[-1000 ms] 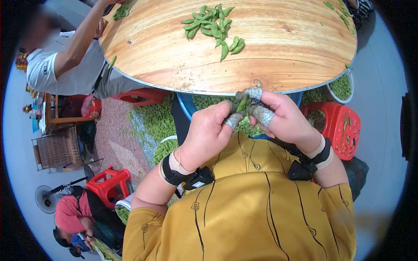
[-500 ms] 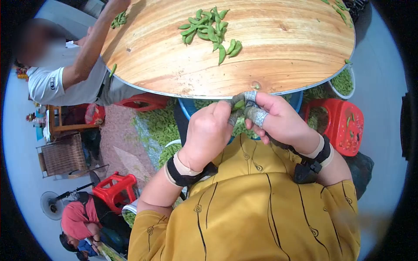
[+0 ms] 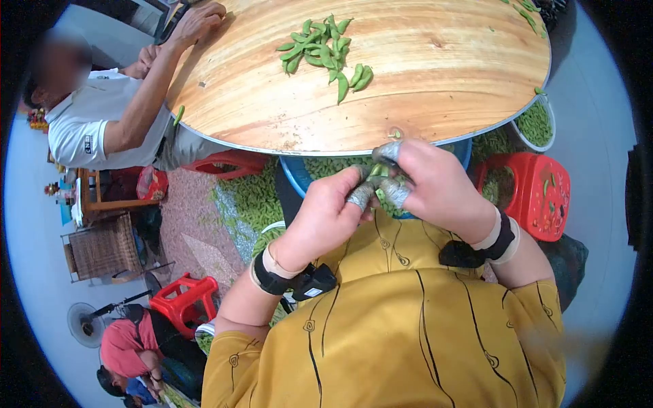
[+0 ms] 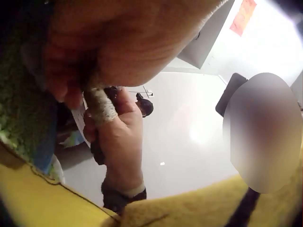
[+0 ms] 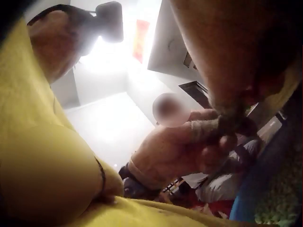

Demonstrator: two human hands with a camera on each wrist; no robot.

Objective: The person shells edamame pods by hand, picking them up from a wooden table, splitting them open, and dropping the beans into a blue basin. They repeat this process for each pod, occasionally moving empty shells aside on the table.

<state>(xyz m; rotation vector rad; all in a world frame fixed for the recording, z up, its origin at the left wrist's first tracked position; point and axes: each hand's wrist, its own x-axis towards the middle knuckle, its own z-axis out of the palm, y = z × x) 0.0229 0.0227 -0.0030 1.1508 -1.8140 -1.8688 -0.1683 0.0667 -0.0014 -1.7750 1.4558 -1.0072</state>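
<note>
In the head view both hands meet over a blue tub [image 3: 294, 178] at the table's edge. My left hand [image 3: 326, 211] pinches a green soybean pod [image 3: 377, 170] between wrapped thumb and finger. My right hand [image 3: 439, 185] holds the pod's other side, its thumb and forefinger also wrapped in grey tape. The fingers hide most of the pod. The left wrist view shows the right hand [image 4: 124, 146] beyond the left hand [image 4: 132, 38]; the right wrist view shows the left hand [image 5: 170, 149] across from the right hand [image 5: 227, 47].
A wooden table [image 3: 435, 81] bears a pile of pods [image 3: 320, 46]. At right stand a white bucket [image 3: 551, 129] and a red stool [image 3: 541, 197]. Pods [image 3: 255, 194] cover the floor at left. A seated person [image 3: 112, 119] has a hand at the table edge.
Both hands stay together over the tub while the fingers shift around the pod. The right hand has turned, its back now more upward. The seated person's hand has come down at the table edge.
</note>
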